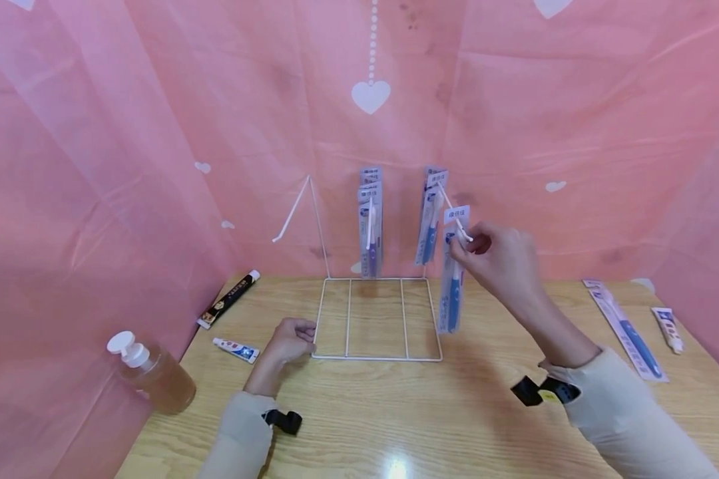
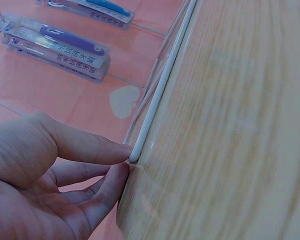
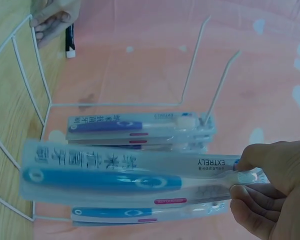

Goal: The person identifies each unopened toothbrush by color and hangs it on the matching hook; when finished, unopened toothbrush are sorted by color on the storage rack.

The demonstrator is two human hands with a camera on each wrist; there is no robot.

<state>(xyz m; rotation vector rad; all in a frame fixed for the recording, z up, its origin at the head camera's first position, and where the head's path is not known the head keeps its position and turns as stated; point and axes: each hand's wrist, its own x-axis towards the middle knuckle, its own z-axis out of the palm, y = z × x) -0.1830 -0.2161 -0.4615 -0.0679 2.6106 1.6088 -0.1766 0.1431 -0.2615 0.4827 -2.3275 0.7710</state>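
A white wire display rack (image 1: 377, 359) stands on the wooden table, its prongs reaching forward. At its front left corner, the thumb and fingertips of my left hand (image 1: 289, 339) pinch the base wire. My right hand (image 1: 509, 263) pinches a packaged blue toothbrush (image 1: 453, 293) near the top of its pack, by the tip of the right prong. This pack hangs upright, its card overlapping the prong. Behind it on the same prong are more packaged toothbrushes (image 1: 429, 226). On the middle prong hangs a stack with a purple toothbrush (image 1: 371, 239) in front. The left prong (image 1: 291, 209) is bare.
At the left are a pump bottle (image 1: 164, 386), a black toothpaste tube (image 1: 229, 299) and a small white tube (image 1: 236, 349). Another packaged toothbrush (image 1: 626, 329) and a small tube (image 1: 668, 329) lie at the right. A pink curtain (image 1: 515, 120) hangs close behind the rack.
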